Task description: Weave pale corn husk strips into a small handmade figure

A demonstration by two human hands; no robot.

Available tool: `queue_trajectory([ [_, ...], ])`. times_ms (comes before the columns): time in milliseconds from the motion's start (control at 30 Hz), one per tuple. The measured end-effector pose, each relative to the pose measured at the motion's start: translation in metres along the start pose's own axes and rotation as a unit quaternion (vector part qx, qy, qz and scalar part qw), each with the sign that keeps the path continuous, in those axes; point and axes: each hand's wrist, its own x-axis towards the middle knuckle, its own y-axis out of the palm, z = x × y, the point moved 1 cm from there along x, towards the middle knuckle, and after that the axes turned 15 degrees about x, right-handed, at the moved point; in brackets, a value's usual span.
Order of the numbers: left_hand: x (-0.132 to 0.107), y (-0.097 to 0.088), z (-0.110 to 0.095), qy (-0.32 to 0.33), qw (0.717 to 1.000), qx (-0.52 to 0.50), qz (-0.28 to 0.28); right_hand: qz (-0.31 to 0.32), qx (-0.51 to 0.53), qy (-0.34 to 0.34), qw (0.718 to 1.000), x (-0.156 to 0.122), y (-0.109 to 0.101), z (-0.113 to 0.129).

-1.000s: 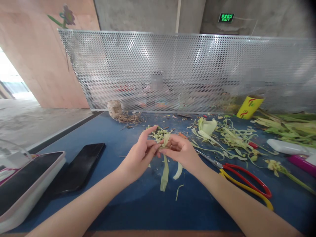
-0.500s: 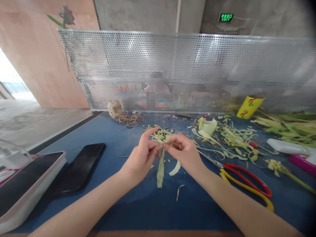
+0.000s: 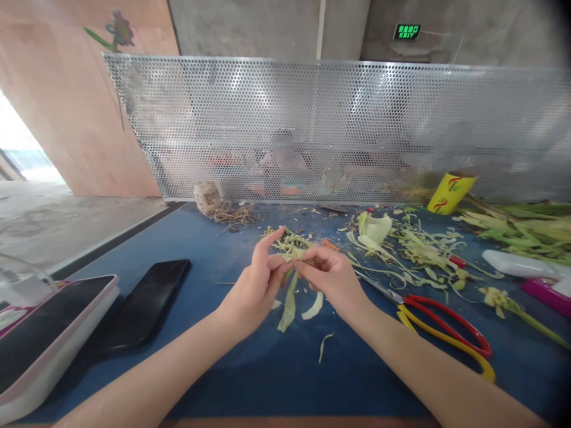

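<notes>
Nearest, at the left edge of the blue table (image 3: 250, 374), sits a pale case (image 3: 49, 339) with a dark top. A black phone (image 3: 145, 300) lies flat just beside it. At centre, the left hand (image 3: 256, 285) and right hand (image 3: 333, 278) meet above the table, and the fingertips of both pinch the top of a green leaf strip (image 3: 288, 302). The strip hangs down between them. Red-and-yellow scissors (image 3: 441, 330) lie right of the right hand. Beyond are leaf scraps (image 3: 414, 246), rubber bands (image 3: 234, 214) and a yellow roll (image 3: 450, 191). Farthest stands a perforated metal screen (image 3: 312, 119).
</notes>
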Motion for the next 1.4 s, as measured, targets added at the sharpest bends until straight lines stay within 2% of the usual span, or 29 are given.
queue_trajectory([
  [200, -0.001, 0.001, -0.002, -0.024, 0.999, -0.039, -0.02, -0.006, 0.044, -0.006, 0.999, -0.001, 0.001, 0.0],
  [400, 0.0, -0.003, -0.002, -0.061, 0.995, -0.074, -0.037, 0.036, 0.096, 0.024, 0.994, -0.001, 0.0, 0.008],
  [567, 0.0, -0.005, -0.002, -0.063, 0.996, -0.065, -0.015, 0.047, 0.074, 0.021, 0.996, 0.002, -0.004, 0.005],
  [767, 0.0, -0.005, 0.001, -0.046, 0.998, 0.007, -0.032, 0.044, 0.06, 0.023, 0.997, 0.003, -0.005, 0.006],
  [1033, 0.0, -0.003, -0.001, -0.065, 0.995, -0.078, -0.003, 0.075, -0.074, -0.005, 0.994, 0.003, -0.008, 0.016],
  [1100, 0.002, -0.002, 0.0, -0.073, 0.991, -0.113, 0.013, 0.089, -0.116, -0.025, 0.989, 0.003, -0.009, 0.017],
  [1200, 0.005, -0.001, 0.001, -0.092, 0.98, -0.171, 0.04, 0.096, -0.199, -0.097, 0.97, 0.003, -0.011, 0.018],
  [1400, 0.008, 0.0, 0.005, -0.129, 0.973, -0.188, 0.028, 0.074, -0.358, -0.279, 0.888, 0.0, -0.012, 0.024],
])
